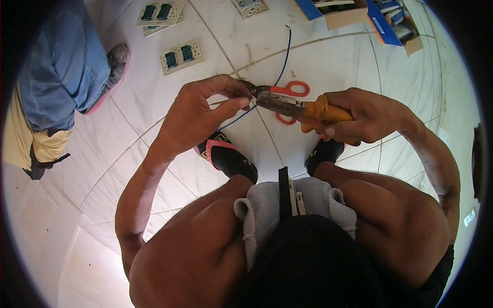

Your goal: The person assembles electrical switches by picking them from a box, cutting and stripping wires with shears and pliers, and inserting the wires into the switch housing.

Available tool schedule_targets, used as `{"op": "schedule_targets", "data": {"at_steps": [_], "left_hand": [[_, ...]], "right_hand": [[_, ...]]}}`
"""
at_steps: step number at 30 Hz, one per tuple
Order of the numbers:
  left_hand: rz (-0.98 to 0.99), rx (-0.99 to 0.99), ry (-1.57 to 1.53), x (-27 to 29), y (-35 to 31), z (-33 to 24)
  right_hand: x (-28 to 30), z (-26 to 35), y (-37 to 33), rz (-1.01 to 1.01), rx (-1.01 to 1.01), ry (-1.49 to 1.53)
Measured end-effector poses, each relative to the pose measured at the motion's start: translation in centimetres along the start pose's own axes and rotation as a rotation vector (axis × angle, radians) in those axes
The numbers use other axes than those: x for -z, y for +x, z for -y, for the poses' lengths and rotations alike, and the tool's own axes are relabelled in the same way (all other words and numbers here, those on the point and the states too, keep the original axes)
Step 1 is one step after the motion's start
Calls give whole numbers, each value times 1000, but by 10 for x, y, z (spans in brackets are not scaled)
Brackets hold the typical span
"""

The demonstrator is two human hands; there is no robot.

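My right hand (354,115) grips combination pliers (281,104) by their worn orange handles, with the jaws pointing left. At the tip of the jaws, my left hand (205,110) is closed in a pinch between thumb and forefinger. Something thin and pale shows by those fingers, too small to name. Behind the pliers lie red-handled snips (297,88), partly hidden by the jaws and my left fingertips. A blue wire (285,59) curves over the floor and passes beneath the tools.
White tiled floor (149,177) spreads around my feet. Farther off are several cream socket plates with green inserts (182,57). Blue cardboard boxes (393,25) holding parts stand at the far right. At the left, another person's leg (72,66) and shoe (117,64) are close by.
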State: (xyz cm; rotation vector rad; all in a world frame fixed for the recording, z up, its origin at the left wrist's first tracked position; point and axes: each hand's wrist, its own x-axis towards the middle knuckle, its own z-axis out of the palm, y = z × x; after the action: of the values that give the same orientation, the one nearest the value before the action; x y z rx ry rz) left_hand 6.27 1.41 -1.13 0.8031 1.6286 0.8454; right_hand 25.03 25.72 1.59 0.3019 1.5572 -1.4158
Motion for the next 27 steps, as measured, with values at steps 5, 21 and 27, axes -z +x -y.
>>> {"op": "schedule_targets", "data": {"at_steps": [5, 21, 27], "left_hand": [[-28, -39, 32, -3, -2, 0], [-54, -290, 367, -4, -5, -1], [9, -113, 329, -10, -5, -6]], "right_hand": [[-1, -8, 1, 11, 68, -21], [-13, 0, -2, -52, 99, -14], [-29, 4, -2, -328, 103, -699]]}}
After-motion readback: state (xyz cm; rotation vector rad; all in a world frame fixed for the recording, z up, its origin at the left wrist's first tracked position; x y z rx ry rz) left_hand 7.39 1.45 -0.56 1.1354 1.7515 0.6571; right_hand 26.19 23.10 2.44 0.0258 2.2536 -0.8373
